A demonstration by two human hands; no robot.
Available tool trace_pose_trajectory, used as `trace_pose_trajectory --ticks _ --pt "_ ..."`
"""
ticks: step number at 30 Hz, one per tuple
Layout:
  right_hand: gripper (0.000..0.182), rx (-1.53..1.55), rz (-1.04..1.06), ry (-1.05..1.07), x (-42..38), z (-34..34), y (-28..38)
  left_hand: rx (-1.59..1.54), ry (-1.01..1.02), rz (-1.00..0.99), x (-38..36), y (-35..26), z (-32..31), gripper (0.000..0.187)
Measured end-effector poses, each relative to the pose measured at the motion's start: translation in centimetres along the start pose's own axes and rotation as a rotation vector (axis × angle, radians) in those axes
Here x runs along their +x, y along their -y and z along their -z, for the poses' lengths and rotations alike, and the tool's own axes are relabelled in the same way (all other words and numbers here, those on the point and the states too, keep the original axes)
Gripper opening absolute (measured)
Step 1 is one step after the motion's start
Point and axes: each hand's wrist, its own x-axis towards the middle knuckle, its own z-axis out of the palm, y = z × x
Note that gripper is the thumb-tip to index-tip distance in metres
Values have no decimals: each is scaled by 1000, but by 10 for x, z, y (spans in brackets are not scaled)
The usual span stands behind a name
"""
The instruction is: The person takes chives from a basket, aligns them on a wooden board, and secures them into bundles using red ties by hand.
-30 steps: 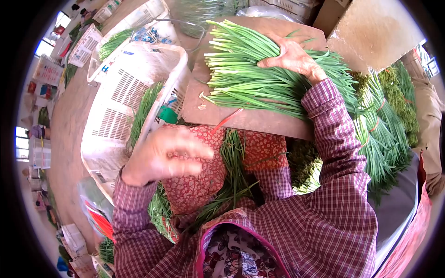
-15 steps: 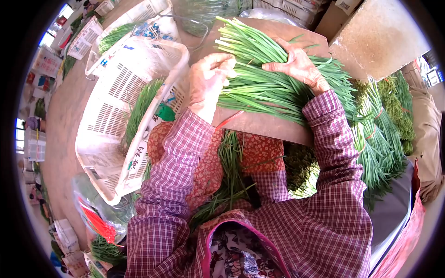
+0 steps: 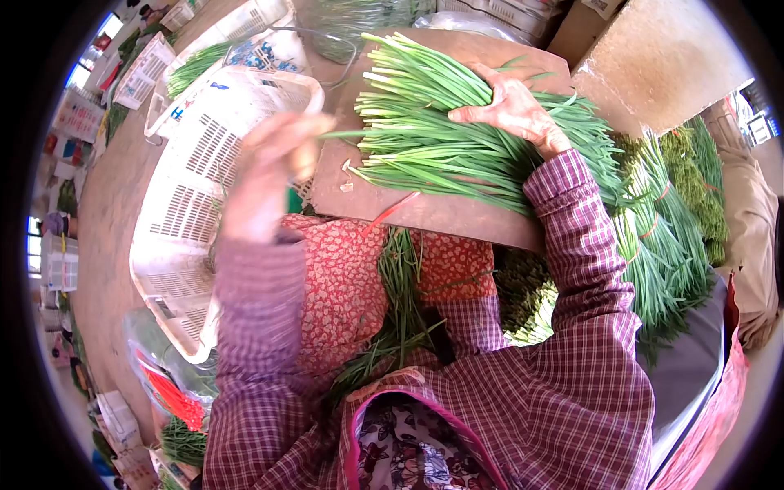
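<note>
A loose pile of garlic chives (image 3: 441, 151) lies across a brown board (image 3: 343, 192), pale stem ends facing left. My right hand (image 3: 514, 110) grips the upper part of the pile from above, with the thumb toward me and the fingers over the far side. Smeared by motion, my left hand (image 3: 273, 167) is left of the board, over the white crate. From its pinched fingers a thin green chive stalk (image 3: 347, 133) stretches back toward the pile. A red tie (image 3: 390, 214) hangs at the board's near edge.
The white plastic crate (image 3: 184, 192) stands at the left. Tied bunches of chives (image 3: 661, 237) are stacked at the right, below a pale panel (image 3: 661, 61). Loose green leaves (image 3: 400, 282) lie on my red apron (image 3: 343, 286). A bag of red ties (image 3: 175, 396) sits lower left.
My left hand has moved left and toward me, away from the stem ends, drawing a stalk with it. My right hand stays on the pile.
</note>
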Motion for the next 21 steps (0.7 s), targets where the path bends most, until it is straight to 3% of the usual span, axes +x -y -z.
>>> trace_pose_trajectory --ticks 2,5,6,7,12,15,19,21 --pt "84 5 2 7 0 0 0 -191 130 -48 -31 -9 60 29" --pt "84 -1 14 17 3 -1 -3 -16 286 -119 -74 -31 104 28" --pt "83 7 6 28 4 -2 -5 282 204 -21 -79 -38 99 29" --pt "83 12 -2 40 5 -2 -6 575 116 77 -81 -42 90 31" --pt "82 4 11 15 3 -2 -3 364 72 83 -29 -18 -17 34" --pt "83 28 4 20 0 1 2 356 -38 -44 20 27 -72 31" --pt "84 -1 -17 14 0 3 4 501 -193 -84 54 54 -98 25" --pt "84 0 -26 27 0 2 3 436 -174 -100 58 60 -100 22"
